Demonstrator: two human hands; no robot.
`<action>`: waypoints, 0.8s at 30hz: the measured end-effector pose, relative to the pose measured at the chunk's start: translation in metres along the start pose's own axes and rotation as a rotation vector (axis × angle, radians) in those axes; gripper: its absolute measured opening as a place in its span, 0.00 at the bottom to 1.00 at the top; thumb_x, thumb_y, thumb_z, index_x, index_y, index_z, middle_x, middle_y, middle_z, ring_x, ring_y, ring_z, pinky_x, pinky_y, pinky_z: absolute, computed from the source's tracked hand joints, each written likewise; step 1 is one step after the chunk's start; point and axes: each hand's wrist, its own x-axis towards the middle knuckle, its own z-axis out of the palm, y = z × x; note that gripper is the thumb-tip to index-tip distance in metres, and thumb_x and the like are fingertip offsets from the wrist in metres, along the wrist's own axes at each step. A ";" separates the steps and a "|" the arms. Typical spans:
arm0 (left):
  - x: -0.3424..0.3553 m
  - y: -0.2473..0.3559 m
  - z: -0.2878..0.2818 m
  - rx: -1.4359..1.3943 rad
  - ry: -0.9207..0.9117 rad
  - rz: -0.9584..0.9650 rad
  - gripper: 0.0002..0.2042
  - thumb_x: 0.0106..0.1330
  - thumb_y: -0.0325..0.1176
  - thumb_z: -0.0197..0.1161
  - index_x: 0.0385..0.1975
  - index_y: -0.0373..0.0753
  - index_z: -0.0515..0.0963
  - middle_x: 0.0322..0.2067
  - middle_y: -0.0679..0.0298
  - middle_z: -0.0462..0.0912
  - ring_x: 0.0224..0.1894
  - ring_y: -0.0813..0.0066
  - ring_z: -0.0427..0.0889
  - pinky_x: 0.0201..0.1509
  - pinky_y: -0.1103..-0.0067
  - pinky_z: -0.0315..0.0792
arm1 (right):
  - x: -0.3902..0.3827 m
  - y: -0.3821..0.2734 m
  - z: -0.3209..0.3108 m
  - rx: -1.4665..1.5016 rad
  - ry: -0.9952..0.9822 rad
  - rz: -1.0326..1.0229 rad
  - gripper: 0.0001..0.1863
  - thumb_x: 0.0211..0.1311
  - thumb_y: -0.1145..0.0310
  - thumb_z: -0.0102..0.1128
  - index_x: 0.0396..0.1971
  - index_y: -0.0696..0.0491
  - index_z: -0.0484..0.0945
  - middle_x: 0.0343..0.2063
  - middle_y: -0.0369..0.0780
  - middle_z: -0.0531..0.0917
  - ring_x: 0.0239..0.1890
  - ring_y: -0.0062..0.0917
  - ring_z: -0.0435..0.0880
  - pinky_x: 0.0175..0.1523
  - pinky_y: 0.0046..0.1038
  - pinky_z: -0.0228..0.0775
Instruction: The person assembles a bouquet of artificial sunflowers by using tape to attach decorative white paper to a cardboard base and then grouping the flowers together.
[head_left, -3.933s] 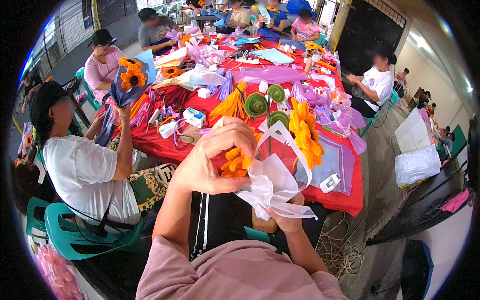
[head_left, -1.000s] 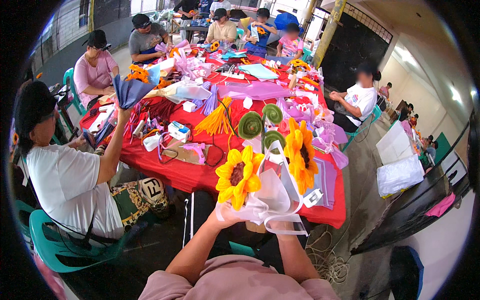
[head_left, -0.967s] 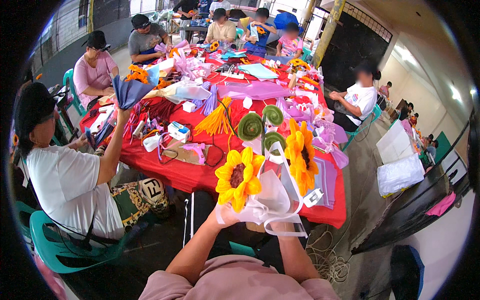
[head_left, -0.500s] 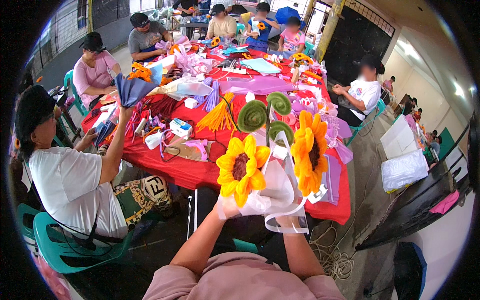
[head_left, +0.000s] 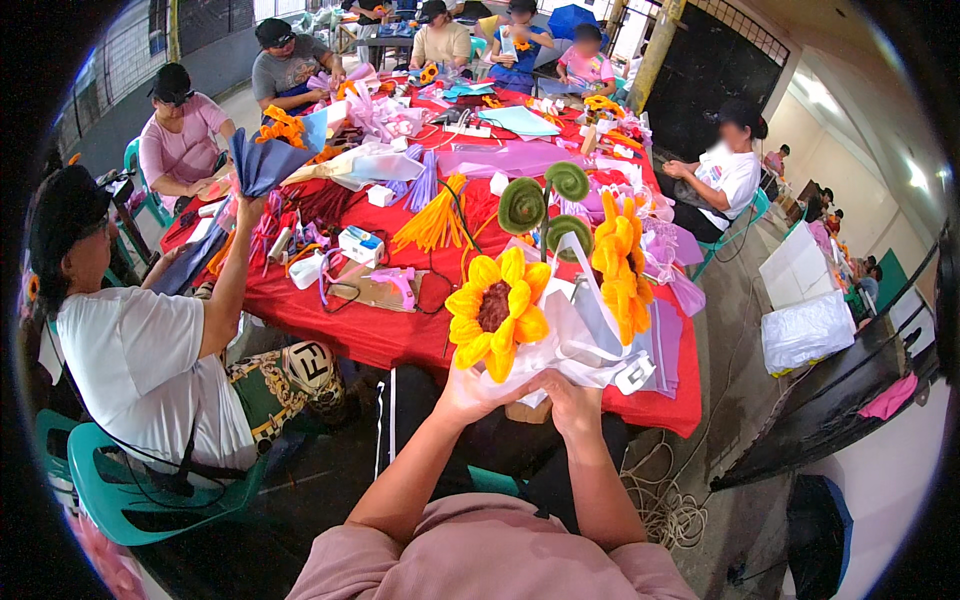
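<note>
Bouquet (head_left: 550, 300) sits in both hands, just in front of the table's near edge. Left hand (head_left: 470, 397) curls about its base from the left, under the nearer sunflower (head_left: 495, 308); its fingers are partly veiled by the sheer white wrap (head_left: 570, 350), but they appear to grip. Right hand (head_left: 570, 400) meets it from the right, fingers bent in on the gathered wrap; the fingertips are hidden, so how tightly they pinch cannot be told. Holding low with both hands probably steadies a top-heavy bunch and leaves the blooms uncrushed. One sunflower faces the wearer, the other (head_left: 622, 270) turns right, and green spirals (head_left: 522, 206) rise behind on their stems, likely so that each shows.

On the red cloth (head_left: 370, 335), left of the bouquet, a pink glue gun (head_left: 393, 282) lies on cardboard (head_left: 365, 292), perhaps to spare the cloth from drips. Orange stems (head_left: 432, 222) lie bundled farther off. Lilac sheets (head_left: 668, 350) lie flat at the right, near a white gadget (head_left: 634, 374).
</note>
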 end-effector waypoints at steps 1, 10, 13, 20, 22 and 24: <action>0.000 0.000 0.000 -0.093 -0.010 -0.014 0.31 0.44 0.28 0.77 0.51 0.37 0.71 0.47 0.64 0.77 0.49 0.74 0.76 0.55 0.75 0.70 | 0.001 -0.003 0.005 0.018 0.021 -0.018 0.28 0.50 0.75 0.70 0.51 0.62 0.67 0.44 0.40 0.77 0.43 0.22 0.78 0.49 0.24 0.72; 0.003 -0.010 -0.007 -0.152 -0.056 -0.048 0.31 0.44 0.26 0.75 0.51 0.36 0.71 0.47 0.65 0.77 0.48 0.75 0.76 0.55 0.75 0.70 | 0.011 -0.026 0.020 -0.018 0.056 -0.095 0.18 0.48 0.76 0.71 0.39 0.60 0.76 0.32 0.37 0.81 0.35 0.18 0.79 0.41 0.20 0.73; 0.004 -0.033 -0.014 -0.138 -0.018 -0.125 0.31 0.44 0.28 0.76 0.51 0.37 0.71 0.47 0.64 0.77 0.47 0.75 0.76 0.53 0.76 0.71 | 0.015 -0.028 0.028 -0.046 0.049 -0.078 0.20 0.46 0.76 0.72 0.40 0.60 0.75 0.34 0.37 0.80 0.36 0.19 0.79 0.42 0.21 0.73; 0.016 -0.032 -0.008 -0.169 0.167 -0.013 0.20 0.47 0.23 0.70 0.43 0.34 0.76 0.39 0.64 0.81 0.41 0.76 0.80 0.47 0.77 0.74 | 0.013 -0.011 0.020 -0.288 0.292 -0.592 0.28 0.44 0.79 0.71 0.46 0.59 0.68 0.43 0.40 0.75 0.41 0.24 0.75 0.44 0.27 0.69; 0.018 -0.022 -0.007 -0.164 0.222 -0.049 0.22 0.45 0.25 0.73 0.43 0.34 0.76 0.39 0.62 0.81 0.40 0.75 0.80 0.46 0.77 0.75 | -0.006 -0.010 0.013 -0.591 0.351 -0.775 0.22 0.49 0.83 0.65 0.46 0.58 0.69 0.39 0.41 0.70 0.40 0.25 0.71 0.45 0.25 0.66; 0.018 -0.030 -0.010 -0.153 0.216 -0.042 0.22 0.45 0.24 0.73 0.43 0.33 0.76 0.40 0.62 0.81 0.40 0.75 0.80 0.46 0.77 0.75 | -0.008 -0.017 0.018 -0.714 0.285 -0.785 0.19 0.49 0.83 0.64 0.42 0.59 0.72 0.38 0.42 0.72 0.40 0.26 0.72 0.42 0.24 0.66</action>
